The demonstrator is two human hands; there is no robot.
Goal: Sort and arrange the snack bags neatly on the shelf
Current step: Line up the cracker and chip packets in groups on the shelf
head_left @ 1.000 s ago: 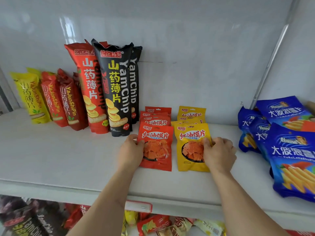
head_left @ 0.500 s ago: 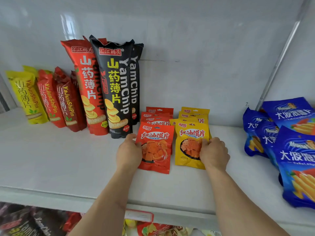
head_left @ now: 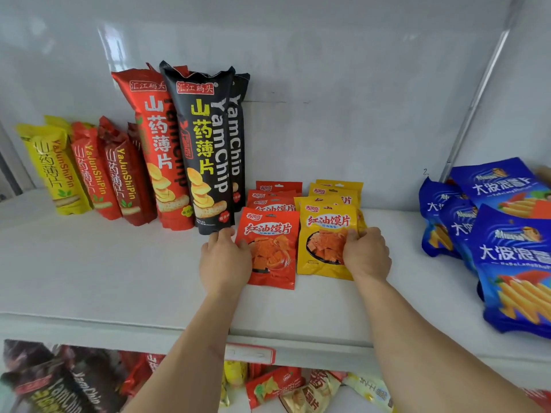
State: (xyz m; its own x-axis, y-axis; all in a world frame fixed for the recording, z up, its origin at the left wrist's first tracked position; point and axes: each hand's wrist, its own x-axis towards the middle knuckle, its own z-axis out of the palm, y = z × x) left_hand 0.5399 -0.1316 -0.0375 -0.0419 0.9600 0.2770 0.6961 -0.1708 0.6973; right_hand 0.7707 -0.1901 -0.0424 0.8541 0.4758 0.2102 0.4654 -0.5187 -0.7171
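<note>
Left hand: the left hand point(head_left: 225, 259) is laid against the left edge of the front flat red foil snack pouch point(head_left: 269, 251), thumb on its face; the grip is clasped on that edge.
Right hand: the right hand point(head_left: 366, 254) is curled round the right edge of the front flat yellow foil snack pouch point(head_left: 323, 244); the grip is clasped on that pouch.
Location of task items: both front pouches are propped on the white shelf point(head_left: 119, 281), side by side and almost touching, each at the head of its own row. The row of red pouches point(head_left: 275, 195) and the row of yellow pouches point(head_left: 335, 193) are stacked behind, towards the back wall.
Neighbouring stock: the tall black yam chip bag point(head_left: 205, 150) is stood just left of the red pouches, with the tall red yam chip bag point(head_left: 158, 144) beside it and short yellow and red chip bags point(head_left: 86, 168) further left. Blue crinkle-fry bags point(head_left: 501, 234) are piled well apart on the right.
Risk, toppling: the tall black bag is judged likely to be tipped if the left knuckles are moved further left, since the fingertips lie at its base.
Risk, row collapse: if the front pouches are pushed back unevenly, the leaning rows behind may be slid or fanned out of line.
Risk, overlap: if both pouches are squeezed inward, one edge may be ridden over the other.
Risk, front edge: a pouch drawn forward and released unsupported is expected to fall flat.
</note>
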